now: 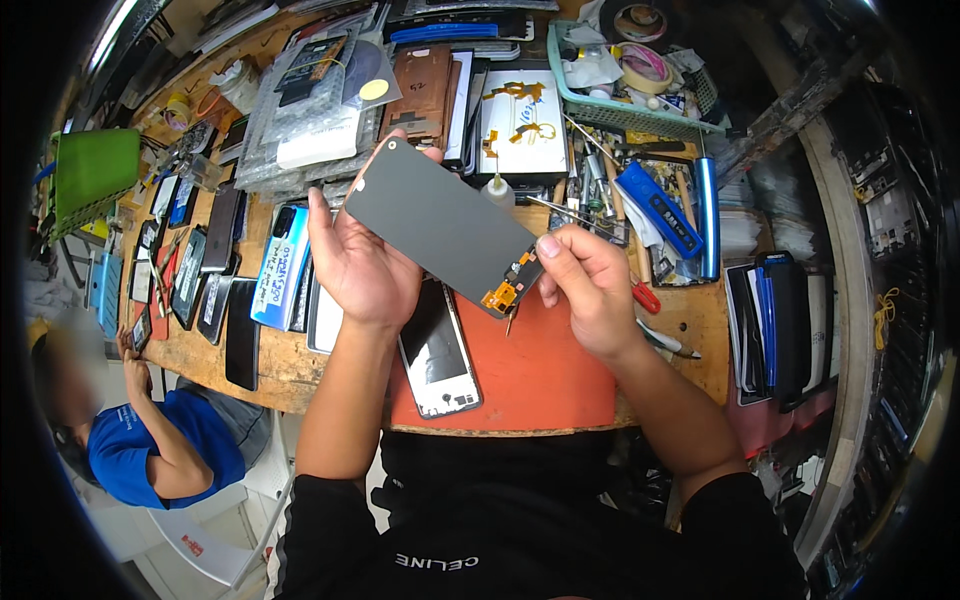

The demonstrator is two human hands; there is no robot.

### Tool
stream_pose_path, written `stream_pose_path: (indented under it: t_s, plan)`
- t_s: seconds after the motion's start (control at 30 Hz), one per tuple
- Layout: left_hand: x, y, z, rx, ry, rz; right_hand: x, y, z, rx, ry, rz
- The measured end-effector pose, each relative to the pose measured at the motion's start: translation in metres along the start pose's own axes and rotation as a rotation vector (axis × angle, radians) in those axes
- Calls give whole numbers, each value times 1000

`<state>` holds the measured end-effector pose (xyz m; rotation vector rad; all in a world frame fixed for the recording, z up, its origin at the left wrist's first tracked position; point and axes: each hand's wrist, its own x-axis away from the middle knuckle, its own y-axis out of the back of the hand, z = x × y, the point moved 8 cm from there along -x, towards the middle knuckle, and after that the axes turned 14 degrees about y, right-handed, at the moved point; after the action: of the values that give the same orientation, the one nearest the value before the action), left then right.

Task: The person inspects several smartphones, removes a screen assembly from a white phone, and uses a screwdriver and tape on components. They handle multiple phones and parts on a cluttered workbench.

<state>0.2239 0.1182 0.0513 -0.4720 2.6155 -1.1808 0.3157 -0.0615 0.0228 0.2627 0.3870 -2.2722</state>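
I hold a dark grey phone screen assembly [430, 215], back face up, tilted across both hands, with an orange flex cable [500, 293] at its lower right end. My left hand [365, 265] cradles its left part from beneath, fingers curled behind it. My right hand [590, 290] pinches its right edge between thumb and fingers. Below, a phone part with a white-framed lower end [448, 398] lies on a red mat [530, 385], partly hidden by the screen.
Bubble-wrapped packs [300, 130], boxes [525, 105], a teal basket [640, 118], loose tools [600, 190] and a blue device [655, 210] crowd the back. Several phones [240, 330] lie left. A co-worker in blue [160, 435] sits at far left. Stacked dark items [775, 330] stand right.
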Motion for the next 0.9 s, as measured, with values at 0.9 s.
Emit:
stream_pose_path:
  t_s: [0.9]
  plan:
    - [2,27,-3,-226,-33,-420,6,-9,3,-131,-3,148]
